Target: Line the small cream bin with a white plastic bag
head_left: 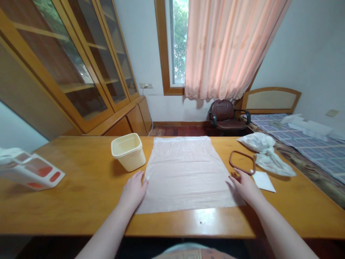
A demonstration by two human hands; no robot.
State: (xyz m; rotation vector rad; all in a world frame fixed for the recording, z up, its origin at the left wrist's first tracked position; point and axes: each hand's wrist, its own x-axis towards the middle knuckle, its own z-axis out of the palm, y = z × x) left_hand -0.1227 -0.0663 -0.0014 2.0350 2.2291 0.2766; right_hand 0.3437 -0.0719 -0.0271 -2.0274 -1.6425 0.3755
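Observation:
A thin, pale pink plastic bag (185,172) lies spread flat on the wooden table in front of me, with faint creases running across it. At its left edge is my left hand (134,189), fingers bent and thumb closed on the margin, where a small whitish bit shows at the fingertips. My right hand (245,185) hovers at the opposite edge, fingers curled and slightly apart from the thumb, casting a shadow on the bag. Just beyond my right hand lies a brown rounded frame (231,158), beside a white paper square (264,181).
A cream plastic bin (132,158) stands left of the bag. Farther left lies a white-and-orange container (40,171). A knotted whitish plastic bag (269,153) rests at the table's (88,180) right side. Beyond are an office chair (225,113), a bed (302,133) and a glass-door cabinet (107,104).

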